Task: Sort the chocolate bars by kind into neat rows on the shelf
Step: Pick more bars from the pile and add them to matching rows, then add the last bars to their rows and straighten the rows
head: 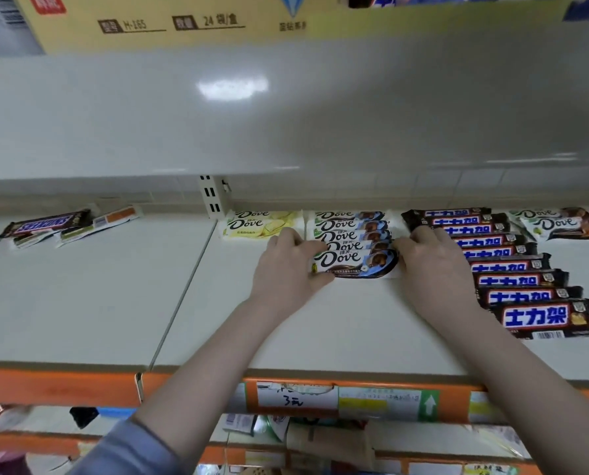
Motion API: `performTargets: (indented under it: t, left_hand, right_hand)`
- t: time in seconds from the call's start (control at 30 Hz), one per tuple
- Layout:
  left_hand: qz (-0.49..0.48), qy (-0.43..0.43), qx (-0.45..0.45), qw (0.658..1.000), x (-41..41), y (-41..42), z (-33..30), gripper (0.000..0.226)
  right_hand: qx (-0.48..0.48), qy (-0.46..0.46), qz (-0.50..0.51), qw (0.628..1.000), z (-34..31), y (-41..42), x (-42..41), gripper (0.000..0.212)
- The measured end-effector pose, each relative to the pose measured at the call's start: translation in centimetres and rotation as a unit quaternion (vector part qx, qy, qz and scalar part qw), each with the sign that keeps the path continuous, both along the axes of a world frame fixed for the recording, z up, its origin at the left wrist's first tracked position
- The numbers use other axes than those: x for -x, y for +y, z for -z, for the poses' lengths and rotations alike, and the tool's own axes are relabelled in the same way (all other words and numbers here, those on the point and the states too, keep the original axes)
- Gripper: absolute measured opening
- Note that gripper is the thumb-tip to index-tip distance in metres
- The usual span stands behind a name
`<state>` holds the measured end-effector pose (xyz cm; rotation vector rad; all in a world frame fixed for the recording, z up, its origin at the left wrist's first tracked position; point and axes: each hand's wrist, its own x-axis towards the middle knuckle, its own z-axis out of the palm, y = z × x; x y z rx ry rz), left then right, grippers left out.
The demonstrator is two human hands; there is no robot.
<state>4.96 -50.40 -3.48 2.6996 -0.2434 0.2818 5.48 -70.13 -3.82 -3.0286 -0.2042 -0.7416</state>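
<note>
On the white shelf [337, 323] a row of several blue-and-brown Dove bars [351, 234] runs from back to front. My left hand [286, 265] holds the left end of the front Dove bar [354, 262], thumb curled under it, and my right hand [430, 258] presses against the row's right end. A row of yellow Dove bars [262, 224] lies to the left. A long row of dark Snickers bars [522, 279] runs along the right. Another kind of Dove bar [567, 224] lies at the back right.
On the left shelf section a loose Snickers bar [46, 222] and a few white wrapped bars [97, 224] lie at the back. An orange price rail [320, 395] edges the shelf front. A cardboard box [183, 18] stands on the shelf above.
</note>
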Motion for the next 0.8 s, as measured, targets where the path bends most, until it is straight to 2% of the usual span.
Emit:
performTargets:
  t: [0.2,0.4,0.53,0.67,0.8]
  left_hand:
    - [-0.101,-0.093,-0.099,0.986,2.9,0.8,-0.1,0.05]
    - [-0.2,-0.08,-0.115,0.97,7.3,5.9,0.7,0.053]
    - [-0.244,-0.078,-0.106,0.961,9.6,11.6,0.7,0.055]
    - [-0.269,-0.09,-0.097,0.954,11.8,19.5,0.6,0.06]
    - [-0.299,-0.098,-0.109,0.943,14.3,29.2,0.0,0.065]
  right_hand:
    - [-0.048,-0.004,-0.035,0.998,-0.1,1.8,2.6,0.014]
    - [-0.049,0.078,-0.098,0.991,0.4,7.5,5.3,0.027]
    - [-0.034,0.121,-0.125,0.984,0.0,13.4,6.6,0.032]
    - [-0.046,0.092,-0.15,0.983,-0.3,21.0,7.8,0.031]
    - [-0.049,0.102,-0.177,0.978,-0.5,30.5,8.9,0.049]
